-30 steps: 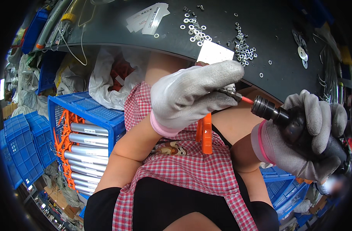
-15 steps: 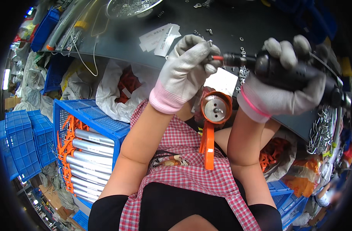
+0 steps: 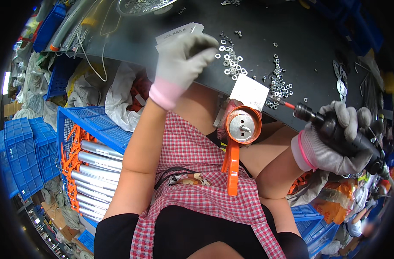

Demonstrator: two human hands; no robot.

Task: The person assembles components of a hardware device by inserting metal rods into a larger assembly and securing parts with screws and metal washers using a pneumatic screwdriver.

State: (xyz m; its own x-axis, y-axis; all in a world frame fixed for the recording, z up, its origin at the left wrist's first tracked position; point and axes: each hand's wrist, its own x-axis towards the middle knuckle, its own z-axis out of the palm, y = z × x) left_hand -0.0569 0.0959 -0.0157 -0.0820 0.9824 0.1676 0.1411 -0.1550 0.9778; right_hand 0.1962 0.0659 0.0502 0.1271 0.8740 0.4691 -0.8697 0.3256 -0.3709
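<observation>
My right hand (image 3: 341,138), in a grey-white glove with a pink cuff, is wrapped round a black power screwdriver (image 3: 330,127). Its red-collared bit points left, with the tip beside a heap of small nuts and screws (image 3: 281,84). My left hand (image 3: 179,60), gloved too and slightly blurred, hovers over white printed labels (image 3: 175,33); thumb and forefinger are apart with nothing visible between them. Between my arms stands an orange round housing (image 3: 244,125) holding a silver disc with a bolt sticking up. An orange lever handle (image 3: 233,172) runs down from it toward my apron.
Loose washers (image 3: 231,60) lie on the dark table (image 3: 292,26), behind a white square plate (image 3: 250,93). Flat metal discs (image 3: 340,77) are farther right. A bowl of small metal parts (image 3: 145,5) stands at the far left. Below it, a blue crate (image 3: 97,121) holds silver tubes with orange fittings.
The screwdriver has moved down and right, away from my left hand. My left hand has shifted left and its fingers have parted. A bolt now sticks up from the disc.
</observation>
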